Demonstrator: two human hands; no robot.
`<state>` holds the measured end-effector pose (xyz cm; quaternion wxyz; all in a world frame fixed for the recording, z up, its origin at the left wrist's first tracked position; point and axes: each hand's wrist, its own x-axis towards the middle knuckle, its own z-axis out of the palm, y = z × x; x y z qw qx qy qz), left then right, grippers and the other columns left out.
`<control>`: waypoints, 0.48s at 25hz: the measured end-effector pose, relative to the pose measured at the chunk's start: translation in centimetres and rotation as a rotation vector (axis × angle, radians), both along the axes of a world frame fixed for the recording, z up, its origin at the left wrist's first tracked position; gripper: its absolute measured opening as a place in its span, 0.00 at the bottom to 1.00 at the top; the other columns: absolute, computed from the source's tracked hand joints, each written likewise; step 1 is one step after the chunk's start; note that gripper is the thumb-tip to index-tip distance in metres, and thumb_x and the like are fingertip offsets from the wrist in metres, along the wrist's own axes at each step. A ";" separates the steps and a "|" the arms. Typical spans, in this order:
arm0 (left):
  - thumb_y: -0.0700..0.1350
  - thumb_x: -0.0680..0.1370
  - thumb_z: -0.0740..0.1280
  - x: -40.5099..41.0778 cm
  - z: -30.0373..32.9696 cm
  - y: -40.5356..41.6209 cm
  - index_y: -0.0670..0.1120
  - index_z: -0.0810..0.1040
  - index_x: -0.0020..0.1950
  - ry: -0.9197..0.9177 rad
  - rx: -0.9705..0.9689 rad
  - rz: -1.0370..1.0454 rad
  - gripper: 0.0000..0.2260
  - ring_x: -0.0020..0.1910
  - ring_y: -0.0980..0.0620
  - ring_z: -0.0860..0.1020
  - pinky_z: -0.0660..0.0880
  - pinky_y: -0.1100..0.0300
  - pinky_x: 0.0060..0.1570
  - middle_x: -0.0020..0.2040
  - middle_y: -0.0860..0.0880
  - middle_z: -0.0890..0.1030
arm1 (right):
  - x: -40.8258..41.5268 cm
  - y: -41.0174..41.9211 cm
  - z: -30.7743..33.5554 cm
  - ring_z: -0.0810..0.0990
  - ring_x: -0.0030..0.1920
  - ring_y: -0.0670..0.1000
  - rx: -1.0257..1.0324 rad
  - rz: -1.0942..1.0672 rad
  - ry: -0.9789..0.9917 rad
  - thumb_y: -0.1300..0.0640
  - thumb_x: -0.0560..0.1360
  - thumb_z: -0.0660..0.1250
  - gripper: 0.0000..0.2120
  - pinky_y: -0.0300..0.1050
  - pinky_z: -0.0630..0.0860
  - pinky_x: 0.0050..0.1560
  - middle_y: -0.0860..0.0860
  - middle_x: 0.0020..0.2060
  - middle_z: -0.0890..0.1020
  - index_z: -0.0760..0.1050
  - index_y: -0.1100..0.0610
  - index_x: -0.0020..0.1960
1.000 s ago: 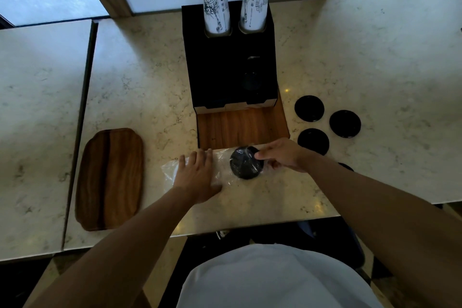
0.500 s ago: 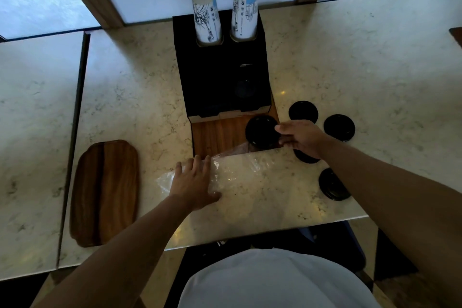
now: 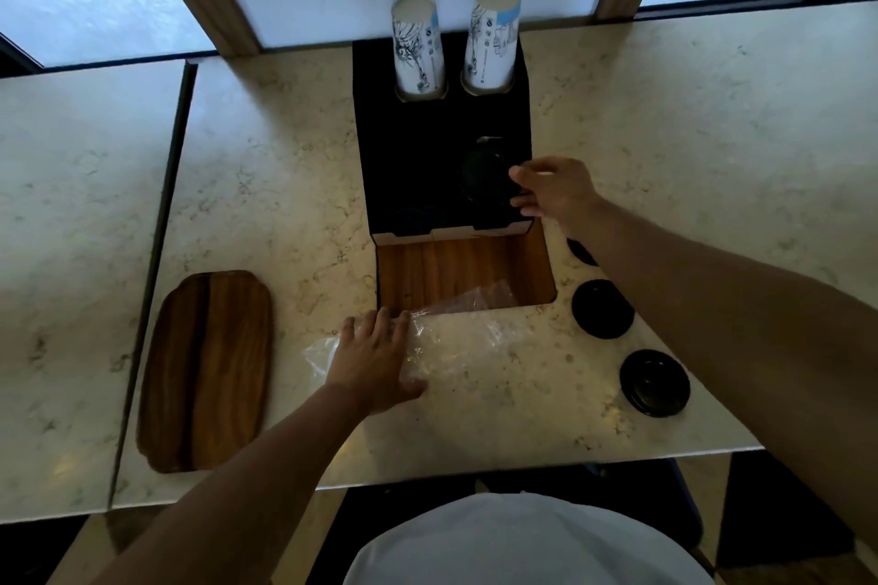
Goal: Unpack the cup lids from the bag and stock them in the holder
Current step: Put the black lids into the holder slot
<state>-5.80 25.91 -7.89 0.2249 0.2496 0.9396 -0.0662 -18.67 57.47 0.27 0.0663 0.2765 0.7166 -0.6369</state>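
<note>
Item: cup lid [image 3: 487, 178], black, round, thin moulded plastic; held at its right edge by the right hand [image 3: 553, 192], fingertips and thumb pinching the rim, over the right front well of the black holder [image 3: 380, 166]. The well is dark, so whether other lids already sit in it, or whether this one touches its wall, cannot be told. Handling, as judged: very light, slightly springy, smooth enough to slip from a loose pinch; best taken by the rim with fingertips on opposite edges and kept level so it drops flat into the well rather than wedging on a tilt. Item: clear plastic bag [image 3: 456, 337], limp and crinkled, lying on the marble counter [image 3: 285, 157] with its open end over the wooden base [image 3: 456, 271] in front of the holder; it looks flat and emptied. The left hand [image 3: 375, 356] lies palm down on the bag's left end, fingers straight and slightly spread, pressing it to the counter. Items: loose lids on the counter to the right of the base, one nearer the base [image 3: 602, 309], one nearer the counter edge [image 3: 654, 382], a third partly hidden behind the right forearm. Other stock: two stacks of paper cups [image 3: 418, 48] upright in the holder's rear wells; a wooden tray [image 3: 206, 371] well left of the bag.
</note>
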 end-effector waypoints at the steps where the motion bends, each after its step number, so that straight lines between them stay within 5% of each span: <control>1: 0.78 0.69 0.57 -0.1 0.0 0.0 0.46 0.48 0.82 0.004 0.002 0.002 0.52 0.79 0.37 0.56 0.54 0.37 0.77 0.81 0.39 0.57 | -0.8 -0.1 0.1 0.85 0.37 0.52 0.036 0.020 -0.008 0.56 0.79 0.72 0.17 0.44 0.84 0.37 0.60 0.50 0.84 0.76 0.64 0.64; 7: 0.78 0.70 0.56 -0.3 0.0 0.2 0.47 0.48 0.82 0.003 -0.009 0.026 0.51 0.79 0.37 0.55 0.51 0.37 0.78 0.81 0.39 0.56 | -4.6 -0.4 -0.4 0.85 0.34 0.52 0.062 0.025 -0.141 0.61 0.81 0.68 0.14 0.48 0.85 0.37 0.58 0.41 0.82 0.76 0.66 0.63; 12: 0.77 0.70 0.56 -0.4 0.1 0.3 0.47 0.49 0.82 -0.007 -0.009 0.030 0.50 0.79 0.37 0.55 0.52 0.37 0.77 0.81 0.39 0.57 | -6.2 -1.4 -1.0 0.85 0.34 0.52 0.313 0.085 -0.153 0.64 0.80 0.63 0.09 0.47 0.85 0.36 0.56 0.37 0.83 0.79 0.67 0.55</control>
